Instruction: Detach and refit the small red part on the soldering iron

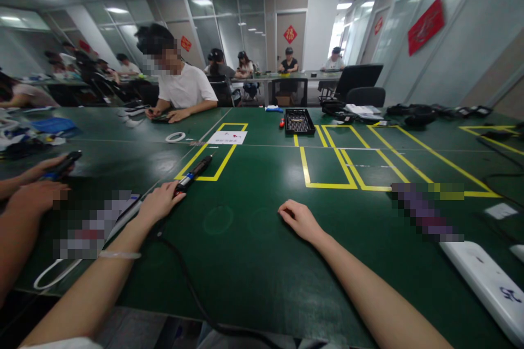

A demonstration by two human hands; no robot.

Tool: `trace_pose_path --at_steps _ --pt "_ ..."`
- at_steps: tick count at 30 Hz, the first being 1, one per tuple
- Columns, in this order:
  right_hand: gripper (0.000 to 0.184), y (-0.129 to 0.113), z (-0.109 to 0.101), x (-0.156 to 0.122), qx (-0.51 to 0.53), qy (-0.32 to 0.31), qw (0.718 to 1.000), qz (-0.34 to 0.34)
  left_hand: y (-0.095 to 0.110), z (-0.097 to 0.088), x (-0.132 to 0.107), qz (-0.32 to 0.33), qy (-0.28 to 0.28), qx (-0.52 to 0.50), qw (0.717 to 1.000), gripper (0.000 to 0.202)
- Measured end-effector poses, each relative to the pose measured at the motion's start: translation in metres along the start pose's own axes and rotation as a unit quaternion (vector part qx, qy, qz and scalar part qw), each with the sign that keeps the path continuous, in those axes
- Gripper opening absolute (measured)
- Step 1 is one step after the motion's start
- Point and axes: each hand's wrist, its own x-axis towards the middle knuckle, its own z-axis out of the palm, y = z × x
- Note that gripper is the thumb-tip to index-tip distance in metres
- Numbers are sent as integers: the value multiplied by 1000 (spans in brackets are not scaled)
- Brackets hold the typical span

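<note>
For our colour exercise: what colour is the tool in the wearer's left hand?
The tool is mainly black, partly blue, clearest in the head view.

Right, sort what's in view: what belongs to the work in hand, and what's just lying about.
Likely part of the work:
Black tool, held in the left hand
Possibly the black tray of small items, though neither hand touches it

Apparently just lying about:
White coil
Printed paper
Blue object near the far edge
</note>
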Motion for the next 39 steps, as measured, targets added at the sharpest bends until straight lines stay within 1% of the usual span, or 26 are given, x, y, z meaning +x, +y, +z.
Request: trace_pose_path --at_steps 3,5,9,11,13,14,16,17,18,19,21,22,24,26,27,30,32,36,39 --pt "11 1 1 0 -3 -2 1000 1 10 -1 -9 5 40 56 998 52" --pt "11 1 1 0 -5 -3 1000 1 18 -2 -16 -1 60 72 996 47" --pt "11 2 2 0 -7 -2 1000 -2 29 -6 -21 -26 60 88 994 40" --pt "11 1 3 1 -9 1 1000 -3 33 -11 -20 -46 60 86 993 41" --pt "11 1 4 1 -10 1 1000 -3 42 -19 -18 -57 70 68 994 41" --pt "11 1 4 1 -11 0 1000 -2 50 -24 -18 -58 71 48 995 41" --pt "11 0 4 2 -12 -1 1000 -2 74 -34 -20 -39 64 -19 997 40" --pt "11 0 4 2 -13 -2 1000 -1 90 -39 -23 -15 55 -64 996 38" --pt "12 -1 3 2 -14 -3 1000 0 107 -44 -26 28 48 -111 992 36" --pt "13 -2 3 2 -14 -4 1000 1 125 -49 -29 83 38 -163 982 33" --pt "16 -3 1 2 -14 -7 1000 3 161 -57 -38 188 4 -254 949 32" --pt "18 -3 0 2 -12 -7 1000 4 178 -59 -42 228 -10 -284 931 32" --pt "17 -4 -1 1 -4 -7 1000 5 205 -61 -49 289 -37 -315 904 30" --pt "9 -4 -1 1 17 -5 1000 11 223 -58 -54 327 -69 -333 882 29" --pt "2 -5 -1 1 31 -6 999 15 229 -54 -56 336 -89 -346 871 30" --pt "23 -7 -1 0 61 -20 998 11 239 -38 -58 332 -156 -410 835 34" --pt "27 -9 -1 0 58 -37 998 -10 240 -28 -57 320 -190 -451 811 36" --pt "11 -12 -1 0 37 -49 997 -41 239 -18 -56 305 -222 -499 780 40" --pt "10 -9 0 0 50 -53 997 -26 239 -17 -55 292 -234 -535 758 41"
